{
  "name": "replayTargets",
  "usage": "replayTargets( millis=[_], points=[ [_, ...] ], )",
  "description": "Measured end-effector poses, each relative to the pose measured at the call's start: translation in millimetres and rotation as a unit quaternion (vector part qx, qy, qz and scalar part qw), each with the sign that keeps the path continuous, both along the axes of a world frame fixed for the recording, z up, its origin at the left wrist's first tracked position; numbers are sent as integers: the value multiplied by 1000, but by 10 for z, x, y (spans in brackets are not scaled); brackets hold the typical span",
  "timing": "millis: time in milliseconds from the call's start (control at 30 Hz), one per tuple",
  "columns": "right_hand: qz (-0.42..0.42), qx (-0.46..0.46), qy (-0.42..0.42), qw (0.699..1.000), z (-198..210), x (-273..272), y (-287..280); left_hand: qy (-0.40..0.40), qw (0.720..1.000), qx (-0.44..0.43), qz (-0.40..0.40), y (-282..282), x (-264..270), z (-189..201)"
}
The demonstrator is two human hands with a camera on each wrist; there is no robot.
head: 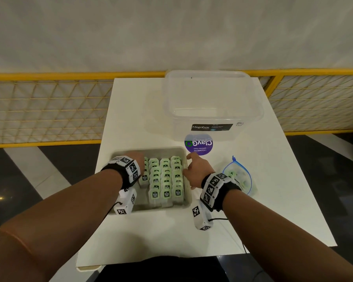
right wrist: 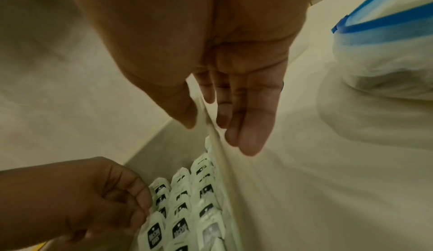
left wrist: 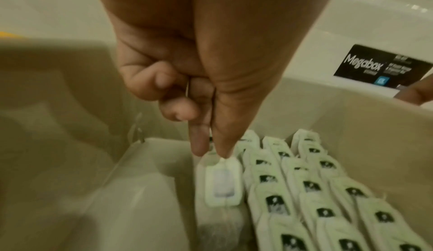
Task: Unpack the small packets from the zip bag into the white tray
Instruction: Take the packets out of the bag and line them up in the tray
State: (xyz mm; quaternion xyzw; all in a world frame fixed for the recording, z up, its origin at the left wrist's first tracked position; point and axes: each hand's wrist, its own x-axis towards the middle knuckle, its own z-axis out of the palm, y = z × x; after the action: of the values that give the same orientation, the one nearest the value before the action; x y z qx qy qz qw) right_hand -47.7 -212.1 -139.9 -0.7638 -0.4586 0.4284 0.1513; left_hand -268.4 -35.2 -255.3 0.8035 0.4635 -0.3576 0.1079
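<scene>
- Packets (head: 165, 181) are standing in neat rows inside the white tray (head: 189, 197) on the counter (head: 263, 210).
- Left hand (left wrist: 187, 80) is pinching one packet (left wrist: 222, 184) by its top edge, setting it into a new row at the left of the tray; that grip is narrow, thumb against forefinger.
- Right hand (right wrist: 234, 92) is resting on the tray's right rim with straight fingers, holding nothing.
- Zip bag (head: 239, 178) is lying just right of that hand, with packets seemingly left inside; next probably comes reaching in for another.
</scene>
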Motion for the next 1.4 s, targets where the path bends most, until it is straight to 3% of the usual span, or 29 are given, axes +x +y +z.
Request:
replayTargets(
  millis=[167,267,367,467,567,700,833,967,1233,1333,1400],
  points=[
    [-12,43,-8,999,92,247,-57,-101,993,46,38,-511,516,1278],
    [-5,84,-48,995,158,564,-140,-159,985,55,25,-758,897,1679],
    [-6,89,-91,992,205,950,-277,-275,960,42,18,-1036,1332,1880],
    [12,38,-126,991,197,1311,-417,-357,934,4,9,-1306,1806,1866],
    [71,-10,-170,983,149,1601,-549,-367,929,-46,-13,-1541,2238,1725],
    [144,-63,-211,965,16,1808,-721,-298,951,-64,-57,-1735,2575,1414],
    [177,-67,-185,964,-160,1899,-833,-204,975,-67,-65,-1788,2657,1185],
    [197,-63,-173,963,-260,1944,-880,-191,979,-55,-40,-1787,2621,1082],
    [202,-24,-139,969,-155,2079,-884,-307,951,-24,24,-1770,2674,1257],
    [210,17,-157,965,-19,2107,-864,-360,933,-24,11,-1767,2742,1404],
    [170,75,-109,976,21,2119,-854,-387,922,-28,-12,-1785,2802,1488]
  ],
)
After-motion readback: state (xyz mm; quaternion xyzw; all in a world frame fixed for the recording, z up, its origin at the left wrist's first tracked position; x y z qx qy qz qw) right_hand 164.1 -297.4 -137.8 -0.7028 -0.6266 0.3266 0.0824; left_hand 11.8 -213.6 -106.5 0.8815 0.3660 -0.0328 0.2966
